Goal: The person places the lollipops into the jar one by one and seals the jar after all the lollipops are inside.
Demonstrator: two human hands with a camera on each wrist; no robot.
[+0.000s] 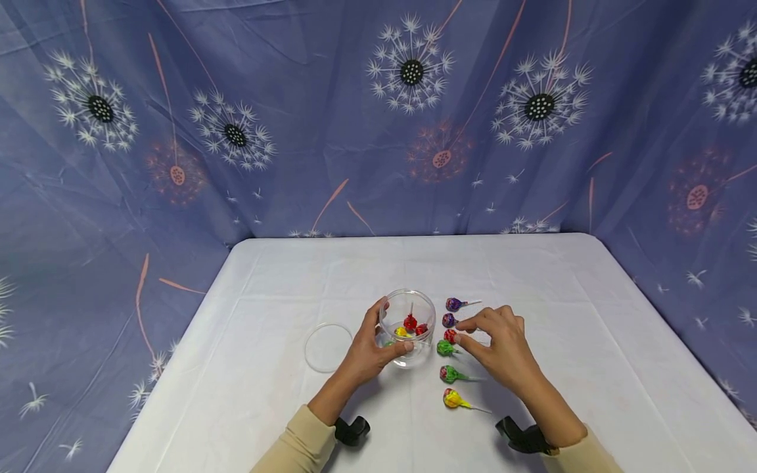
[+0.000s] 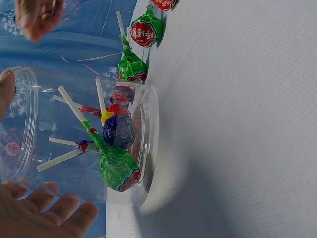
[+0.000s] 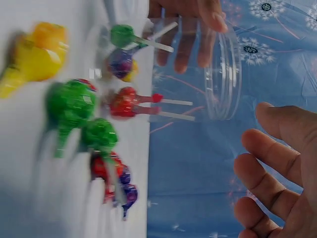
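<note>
Left wrist view, upper centre of the frame: the green-wrapped lollipop point(image 2: 155, 26) bears a red label point(image 2: 143, 34) printed with white Chinese characters, too small to transcribe reliably. Top edge of the frame: the red-wrapped lollipop point(image 2: 164, 4) carries pale print, cut off and illegible.

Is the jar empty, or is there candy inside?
Not empty: several lollipops show through the clear jar, gathered near its bottom.

The jar point(image 2: 69, 130) looks like smooth, shiny plastic. Lollipop wrappers point(image 1: 447, 374) look shiny. The tablecloth point(image 2: 242, 99) looks dull and bumpy.
</note>
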